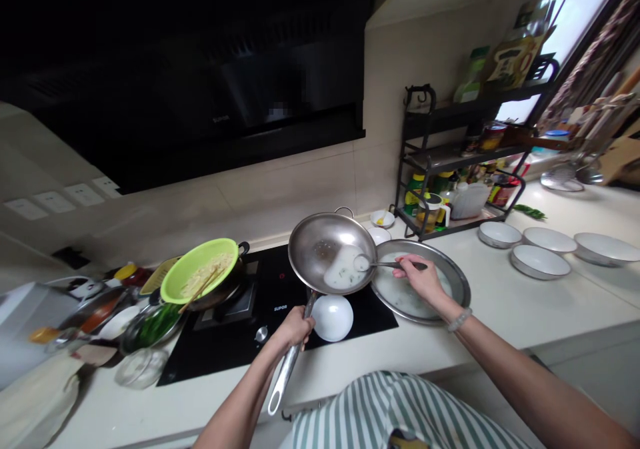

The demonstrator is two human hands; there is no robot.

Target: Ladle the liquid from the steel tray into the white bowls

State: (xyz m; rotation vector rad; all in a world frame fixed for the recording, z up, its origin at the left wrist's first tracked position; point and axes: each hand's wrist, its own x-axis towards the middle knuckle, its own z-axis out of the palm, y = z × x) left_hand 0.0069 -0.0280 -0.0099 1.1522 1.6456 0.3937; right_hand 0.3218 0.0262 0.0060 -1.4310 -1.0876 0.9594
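Observation:
My left hand [297,327] is closed around the long metal handle of a steel wok [313,242], which is tilted to the right. A pool of milky liquid with green bits [343,270] lies in its lower right side. My right hand [417,275] grips the dark handle of a ladle [363,262], whose bowl is in the wok at that liquid. Beneath my right hand is a wide steel basin [463,289] holding cloudy white liquid. Just below the wok, a white bowl [333,317] sits on the black cooktop.
On the left, a lime-green colander [173,279] with pale pieces and chopsticks [203,292] rests over a dark pan. Several white bowls [540,262] stand at right. Behind the basin is a black spice rack [425,159]; a range hood [200,102] hangs above.

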